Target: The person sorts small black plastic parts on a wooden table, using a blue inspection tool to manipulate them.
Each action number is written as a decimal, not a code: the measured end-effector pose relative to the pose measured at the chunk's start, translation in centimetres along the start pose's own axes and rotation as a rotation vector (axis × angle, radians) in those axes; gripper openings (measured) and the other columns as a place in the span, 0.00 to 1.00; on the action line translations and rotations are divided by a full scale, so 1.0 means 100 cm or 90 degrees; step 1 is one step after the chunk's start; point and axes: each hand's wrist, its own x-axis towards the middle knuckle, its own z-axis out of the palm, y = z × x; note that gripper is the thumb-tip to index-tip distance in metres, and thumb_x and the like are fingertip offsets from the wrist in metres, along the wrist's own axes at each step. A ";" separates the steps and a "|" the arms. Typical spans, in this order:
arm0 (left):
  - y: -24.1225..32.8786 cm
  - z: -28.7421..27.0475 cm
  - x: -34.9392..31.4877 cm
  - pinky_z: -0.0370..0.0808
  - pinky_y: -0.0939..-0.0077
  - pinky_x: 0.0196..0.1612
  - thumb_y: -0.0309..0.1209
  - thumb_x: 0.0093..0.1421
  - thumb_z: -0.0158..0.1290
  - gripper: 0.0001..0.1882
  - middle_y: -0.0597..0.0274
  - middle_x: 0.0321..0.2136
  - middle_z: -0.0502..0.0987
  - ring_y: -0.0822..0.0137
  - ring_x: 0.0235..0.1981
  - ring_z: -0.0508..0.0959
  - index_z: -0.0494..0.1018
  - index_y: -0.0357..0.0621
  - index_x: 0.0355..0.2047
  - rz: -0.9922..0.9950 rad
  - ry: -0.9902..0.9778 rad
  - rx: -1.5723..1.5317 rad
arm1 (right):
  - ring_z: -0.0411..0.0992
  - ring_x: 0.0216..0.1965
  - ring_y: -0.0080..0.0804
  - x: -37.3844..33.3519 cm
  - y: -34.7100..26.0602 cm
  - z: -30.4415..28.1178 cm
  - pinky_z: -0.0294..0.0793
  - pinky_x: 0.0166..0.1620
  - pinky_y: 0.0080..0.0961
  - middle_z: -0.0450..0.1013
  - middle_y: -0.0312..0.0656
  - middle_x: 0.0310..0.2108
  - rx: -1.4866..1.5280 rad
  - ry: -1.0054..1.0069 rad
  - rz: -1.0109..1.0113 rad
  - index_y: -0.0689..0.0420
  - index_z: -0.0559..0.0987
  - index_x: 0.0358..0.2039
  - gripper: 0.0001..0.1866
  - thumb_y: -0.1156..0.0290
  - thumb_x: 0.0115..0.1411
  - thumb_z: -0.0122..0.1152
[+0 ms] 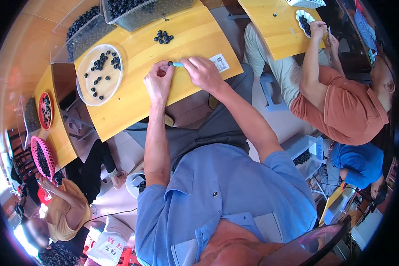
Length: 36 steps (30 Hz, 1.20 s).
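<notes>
Over the near edge of the yellow wooden table (142, 95), my left hand (157, 80) pinches a small black round piece (170, 63), perhaps a berry or a nut. From the right, my right hand (202, 73) grips a thin light-blue tool (178, 64), its tip at the black piece. What kind of tool it is, I cannot make out. Just beyond my hands lies a loose pile of such pieces (163, 37). To the left is a round clear plastic tray (82, 88) with several more scattered in it.
Clear bins (139, 20) heaped with black pieces stand at the table's far side. A white printed card (219, 62) lies by my right hand. At right, a co-worker (341, 102) handles something beside a white dish (299, 13). Another person (68, 204) sits left, near a pink basket (34, 150).
</notes>
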 end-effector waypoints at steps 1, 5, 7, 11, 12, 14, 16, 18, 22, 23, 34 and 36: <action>0.000 0.000 0.000 0.81 0.78 0.37 0.30 0.60 0.70 0.11 0.65 0.28 0.86 0.77 0.27 0.82 0.85 0.39 0.40 -0.001 -0.001 -0.001 | 0.76 0.31 0.37 0.000 0.000 0.000 0.78 0.35 0.36 0.71 0.40 0.29 -0.003 -0.003 0.000 0.60 0.82 0.47 0.16 0.77 0.57 0.63; -0.001 0.001 -0.001 0.81 0.78 0.36 0.30 0.60 0.70 0.11 0.65 0.27 0.86 0.77 0.26 0.81 0.85 0.39 0.40 -0.008 0.000 -0.005 | 0.76 0.32 0.37 -0.001 0.000 0.002 0.78 0.35 0.36 0.71 0.40 0.29 -0.006 0.007 0.006 0.60 0.83 0.48 0.16 0.77 0.57 0.63; 0.001 0.001 -0.001 0.81 0.78 0.36 0.30 0.60 0.70 0.10 0.65 0.28 0.86 0.77 0.26 0.81 0.85 0.39 0.39 -0.009 -0.001 -0.009 | 0.76 0.32 0.37 -0.002 0.001 0.001 0.78 0.35 0.36 0.71 0.40 0.29 -0.020 -0.004 0.008 0.60 0.83 0.48 0.16 0.76 0.57 0.63; 0.001 0.001 -0.001 0.81 0.77 0.36 0.30 0.61 0.70 0.10 0.64 0.28 0.86 0.76 0.27 0.82 0.85 0.39 0.40 0.013 -0.002 0.002 | 0.76 0.31 0.37 -0.002 0.001 0.001 0.78 0.35 0.36 0.71 0.40 0.29 -0.029 -0.006 0.005 0.59 0.82 0.48 0.17 0.76 0.57 0.63; -0.002 0.001 -0.001 0.81 0.77 0.36 0.30 0.61 0.70 0.10 0.64 0.28 0.86 0.75 0.27 0.82 0.84 0.39 0.40 0.016 -0.003 -0.008 | 0.76 0.32 0.37 -0.001 0.000 0.001 0.79 0.36 0.36 0.72 0.40 0.30 -0.033 -0.011 0.009 0.60 0.82 0.48 0.17 0.76 0.57 0.63; -0.010 0.001 -0.001 0.81 0.77 0.37 0.29 0.62 0.70 0.10 0.63 0.29 0.86 0.75 0.29 0.83 0.84 0.39 0.40 0.005 -0.005 -0.031 | 0.77 0.33 0.37 0.000 0.000 0.002 0.80 0.36 0.35 0.72 0.40 0.30 -0.038 -0.015 0.011 0.60 0.82 0.49 0.17 0.76 0.57 0.63; -0.007 0.000 -0.001 0.81 0.77 0.38 0.29 0.62 0.70 0.10 0.63 0.30 0.86 0.74 0.30 0.83 0.84 0.38 0.41 -0.006 -0.011 -0.054 | 0.79 0.34 0.38 0.001 0.003 0.004 0.81 0.38 0.35 0.74 0.40 0.31 -0.063 -0.043 0.098 0.60 0.82 0.49 0.18 0.77 0.56 0.63; -0.003 -0.005 -0.005 0.81 0.77 0.40 0.29 0.63 0.69 0.10 0.62 0.31 0.86 0.74 0.31 0.84 0.84 0.38 0.41 -0.034 -0.003 -0.065 | 0.79 0.35 0.38 0.001 0.001 0.004 0.82 0.39 0.35 0.75 0.41 0.32 -0.070 -0.038 0.091 0.61 0.82 0.48 0.18 0.77 0.56 0.63; 0.004 -0.018 -0.006 0.81 0.77 0.41 0.28 0.64 0.68 0.10 0.62 0.32 0.87 0.75 0.32 0.83 0.84 0.37 0.42 0.058 0.053 -0.047 | 0.80 0.36 0.39 0.000 0.002 0.003 0.82 0.39 0.35 0.77 0.41 0.33 -0.075 -0.021 0.064 0.62 0.82 0.47 0.16 0.76 0.56 0.62; 0.003 -0.030 -0.005 0.81 0.77 0.41 0.28 0.64 0.68 0.09 0.62 0.32 0.87 0.74 0.32 0.83 0.84 0.37 0.43 0.084 0.111 -0.017 | 0.80 0.36 0.39 0.000 0.002 0.004 0.82 0.39 0.35 0.77 0.41 0.33 -0.075 -0.017 0.063 0.62 0.82 0.47 0.16 0.76 0.56 0.62; 0.012 -0.128 0.056 0.79 0.62 0.41 0.27 0.63 0.65 0.16 0.53 0.39 0.81 0.59 0.37 0.81 0.83 0.41 0.51 0.281 0.218 0.400 | 0.79 0.37 0.40 0.002 0.001 0.001 0.82 0.40 0.36 0.77 0.42 0.33 -0.064 -0.021 0.073 0.63 0.82 0.45 0.15 0.77 0.56 0.62; 0.016 -0.095 0.065 0.80 0.62 0.41 0.26 0.64 0.64 0.16 0.52 0.39 0.81 0.58 0.36 0.82 0.83 0.43 0.52 0.245 0.103 0.284 | 0.79 0.37 0.40 0.003 0.001 0.003 0.82 0.40 0.36 0.76 0.42 0.33 -0.062 -0.016 0.072 0.63 0.82 0.46 0.15 0.77 0.56 0.61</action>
